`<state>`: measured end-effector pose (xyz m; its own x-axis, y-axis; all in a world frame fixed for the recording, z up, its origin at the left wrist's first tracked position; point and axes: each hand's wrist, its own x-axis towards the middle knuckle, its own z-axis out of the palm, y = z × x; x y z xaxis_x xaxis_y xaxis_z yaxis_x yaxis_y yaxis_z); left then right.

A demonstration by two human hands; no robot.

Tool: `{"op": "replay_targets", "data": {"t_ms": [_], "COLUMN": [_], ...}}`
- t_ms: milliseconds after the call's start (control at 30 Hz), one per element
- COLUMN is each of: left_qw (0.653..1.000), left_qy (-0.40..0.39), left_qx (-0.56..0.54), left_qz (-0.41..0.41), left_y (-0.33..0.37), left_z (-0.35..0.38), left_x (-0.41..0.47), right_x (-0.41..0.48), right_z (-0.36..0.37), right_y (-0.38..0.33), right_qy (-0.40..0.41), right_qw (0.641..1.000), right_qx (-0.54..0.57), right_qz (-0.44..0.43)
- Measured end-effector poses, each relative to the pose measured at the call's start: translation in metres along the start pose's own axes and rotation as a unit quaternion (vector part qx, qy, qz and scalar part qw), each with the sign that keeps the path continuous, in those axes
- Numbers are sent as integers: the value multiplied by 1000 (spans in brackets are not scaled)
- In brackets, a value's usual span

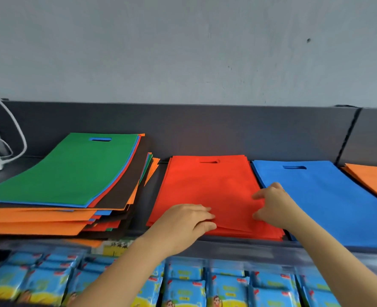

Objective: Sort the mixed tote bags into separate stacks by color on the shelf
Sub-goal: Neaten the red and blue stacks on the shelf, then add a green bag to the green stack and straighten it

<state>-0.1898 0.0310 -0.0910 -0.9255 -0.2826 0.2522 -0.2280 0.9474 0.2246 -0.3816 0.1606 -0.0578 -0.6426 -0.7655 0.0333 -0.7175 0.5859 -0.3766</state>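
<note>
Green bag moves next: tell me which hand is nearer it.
Left. The left hand rests on the red stack, just right of the green bag; the right hand is farther, at that stack's right edge.

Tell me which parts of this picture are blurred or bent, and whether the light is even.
Head view: the blue plastic packets along the bottom are blurred; the stack of flat red fabric tote bags is sharp. Head view: the dark grey shelf back panel bows from the wide lens. Head view: light is soft and even, without hard shadows.
</note>
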Motion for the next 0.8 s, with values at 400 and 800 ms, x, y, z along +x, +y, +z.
{"op": "replay_targets", "data": {"t_ms": [400,800], "left_qw": [989,928], "left_qy": [129,90], "left_qx": [49,158], "left_qz": [-59,-326], "left_y": [-22,-172], "left_z": [-68,-141], "left_x": [-52,-168], "right_x": [4,-12], "right_z": [16,76], "right_y": [-91,-267], "right_qy": [60,-77], "right_qw": [971,912], "right_qx": [-16,-37], "right_qz": [-231,-402]}}
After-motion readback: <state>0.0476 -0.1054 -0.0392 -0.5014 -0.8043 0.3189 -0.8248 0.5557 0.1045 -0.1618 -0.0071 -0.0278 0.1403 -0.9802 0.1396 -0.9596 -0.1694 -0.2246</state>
